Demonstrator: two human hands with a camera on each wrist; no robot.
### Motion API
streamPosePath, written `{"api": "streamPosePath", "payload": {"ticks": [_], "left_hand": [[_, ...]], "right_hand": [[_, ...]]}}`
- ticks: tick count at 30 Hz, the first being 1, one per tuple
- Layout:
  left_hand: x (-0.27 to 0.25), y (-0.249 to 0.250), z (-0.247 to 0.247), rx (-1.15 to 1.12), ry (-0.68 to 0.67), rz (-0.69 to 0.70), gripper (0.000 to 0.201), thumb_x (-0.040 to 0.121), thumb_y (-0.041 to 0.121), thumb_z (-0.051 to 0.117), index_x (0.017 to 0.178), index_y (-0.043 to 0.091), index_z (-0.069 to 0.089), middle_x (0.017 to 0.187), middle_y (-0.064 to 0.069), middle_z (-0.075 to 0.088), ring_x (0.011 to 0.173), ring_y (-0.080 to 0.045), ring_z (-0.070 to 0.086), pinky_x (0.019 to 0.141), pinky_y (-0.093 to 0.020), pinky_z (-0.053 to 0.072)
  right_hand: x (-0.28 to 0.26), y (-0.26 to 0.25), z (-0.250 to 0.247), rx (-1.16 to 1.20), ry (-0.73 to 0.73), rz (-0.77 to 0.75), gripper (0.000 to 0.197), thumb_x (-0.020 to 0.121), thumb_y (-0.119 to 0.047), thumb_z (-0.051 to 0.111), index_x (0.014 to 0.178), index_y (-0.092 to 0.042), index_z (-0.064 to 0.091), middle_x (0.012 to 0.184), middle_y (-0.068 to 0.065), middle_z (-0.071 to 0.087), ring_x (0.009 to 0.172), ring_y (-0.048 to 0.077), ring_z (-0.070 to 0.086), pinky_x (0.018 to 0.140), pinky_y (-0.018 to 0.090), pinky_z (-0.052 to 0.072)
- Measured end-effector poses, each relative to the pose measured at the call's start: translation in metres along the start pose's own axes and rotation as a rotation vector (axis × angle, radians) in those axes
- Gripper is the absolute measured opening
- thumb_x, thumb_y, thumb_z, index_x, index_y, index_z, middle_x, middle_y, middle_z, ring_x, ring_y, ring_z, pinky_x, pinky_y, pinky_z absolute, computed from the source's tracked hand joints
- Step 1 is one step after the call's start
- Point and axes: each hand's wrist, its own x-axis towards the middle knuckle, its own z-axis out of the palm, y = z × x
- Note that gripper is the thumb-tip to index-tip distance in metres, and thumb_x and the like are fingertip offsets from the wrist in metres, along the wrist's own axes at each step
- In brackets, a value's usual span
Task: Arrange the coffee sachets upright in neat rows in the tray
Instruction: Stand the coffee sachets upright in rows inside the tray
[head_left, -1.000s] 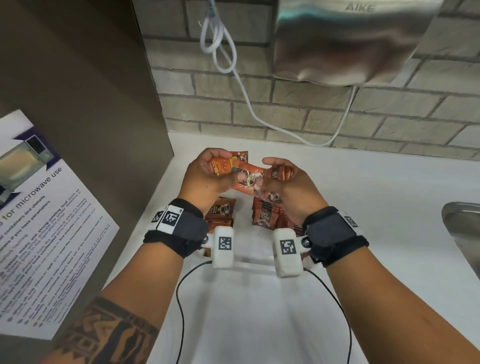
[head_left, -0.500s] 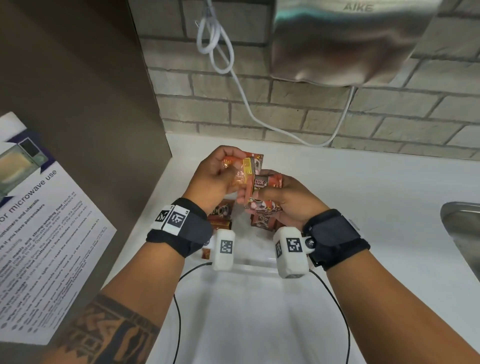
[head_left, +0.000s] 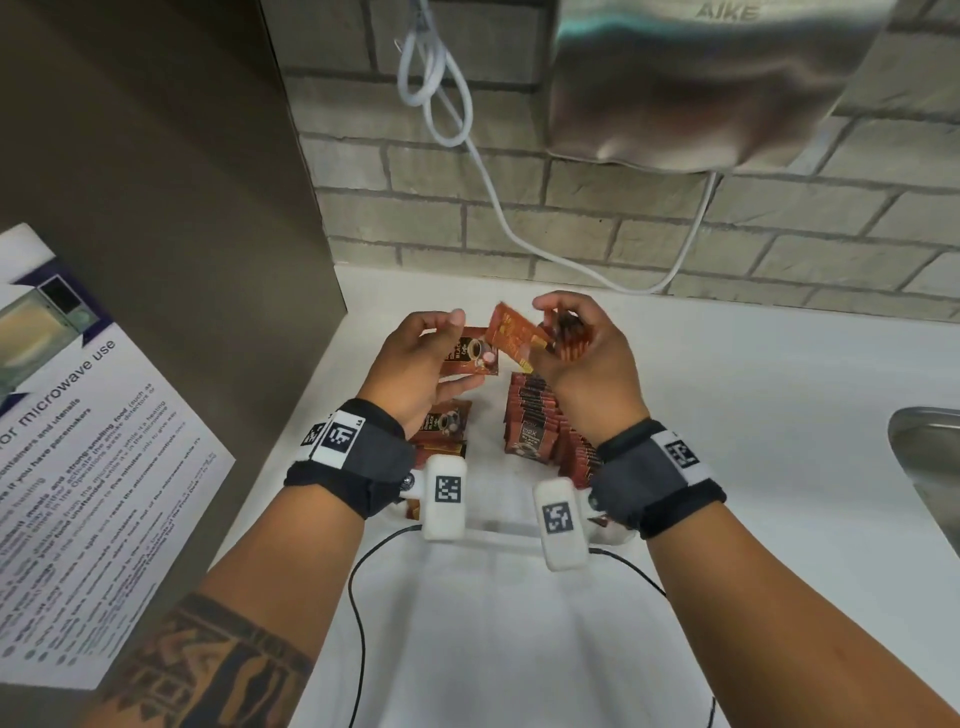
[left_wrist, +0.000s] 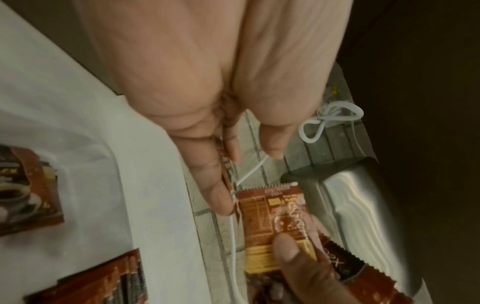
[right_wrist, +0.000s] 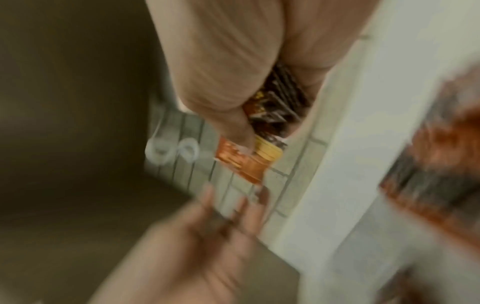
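In the head view my left hand (head_left: 452, 353) pinches one brown coffee sachet (head_left: 470, 358) between thumb and fingers, printed face towards me. My right hand (head_left: 561, 332), just to its right, grips a small bundle of sachets (head_left: 569, 340), and one orange sachet (head_left: 511, 335) sticks out to the left under its thumb. Both hands hover over the clear tray (head_left: 498, 531). An upright row of sachets (head_left: 535, 421) stands in the tray's right part, and a few sachets (head_left: 441, 423) sit at its left. In the left wrist view that sachet (left_wrist: 226, 170) shows edge-on. The right wrist view is blurred.
A steel hand dryer (head_left: 701, 78) hangs on the brick wall, with its white cable (head_left: 441, 78) looped down. A brown cabinet side (head_left: 156, 182) with a microwave notice (head_left: 78, 441) borders the left. The sink (head_left: 930, 467) is at the right of the white counter (head_left: 753, 415).
The hands have drawn apart. My left hand now holds a single sachet face up, and my right hand has turned with its bundle, one sachet fanned out to the left.
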Motion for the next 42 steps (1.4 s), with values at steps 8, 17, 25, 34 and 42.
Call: {"api": "streamPosePath", "payload": {"ticks": [8, 17, 25, 34, 42], "left_hand": [[0.005, 0.005, 0.0, -0.061, -0.109, 0.015, 0.046, 0.089, -0.016, 0.059, 0.125, 0.013, 0.051, 0.109, -0.016, 0.064, 0.099, -0.027, 0.066, 0.094, -0.043, 0.054], [0.003, 0.001, 0.002, -0.031, 0.002, 0.169, 0.048, 0.086, -0.016, 0.064, 0.12, 0.016, 0.051, 0.122, -0.021, 0.065, 0.114, -0.04, 0.065, 0.097, -0.057, 0.051], [-0.003, 0.015, -0.006, 0.287, -0.325, 0.276, 0.055, 0.073, -0.008, 0.08, 0.119, 0.011, 0.055, 0.109, -0.01, 0.07, 0.097, -0.026, 0.069, 0.084, -0.047, 0.059], [-0.006, 0.013, 0.01, 0.316, -0.295, 0.34, 0.048, 0.08, -0.007, 0.078, 0.118, 0.011, 0.056, 0.109, -0.007, 0.069, 0.094, -0.02, 0.069, 0.084, -0.043, 0.059], [-0.003, 0.011, 0.004, 0.171, -0.066, 0.214, 0.035, 0.09, 0.006, 0.073, 0.12, 0.017, 0.058, 0.102, -0.015, 0.076, 0.098, -0.038, 0.072, 0.084, -0.049, 0.059]], "right_hand": [[-0.006, 0.007, 0.005, -0.206, -0.168, -0.19, 0.054, 0.075, -0.008, 0.084, 0.118, -0.031, 0.062, 0.097, -0.018, 0.065, 0.09, -0.001, 0.063, 0.083, 0.014, 0.05], [-0.005, 0.005, 0.002, 0.161, -0.091, 0.252, 0.076, 0.062, -0.044, 0.091, 0.127, -0.02, 0.059, 0.108, 0.002, 0.073, 0.106, 0.019, 0.069, 0.094, 0.038, 0.056], [-0.002, -0.016, -0.026, 0.268, -0.53, 0.542, 0.032, 0.093, -0.006, 0.064, 0.125, -0.002, 0.064, 0.115, 0.023, 0.071, 0.106, 0.038, 0.069, 0.095, 0.046, 0.056], [-0.013, -0.003, -0.012, 0.412, -0.547, 0.57, 0.034, 0.087, 0.009, 0.058, 0.12, 0.004, 0.064, 0.116, 0.027, 0.069, 0.11, 0.04, 0.067, 0.1, 0.049, 0.051], [-0.002, -0.003, -0.014, 0.507, -0.28, 0.51, 0.042, 0.082, -0.015, 0.077, 0.121, -0.009, 0.064, 0.091, 0.01, 0.07, 0.082, 0.022, 0.068, 0.073, 0.035, 0.058]]}}
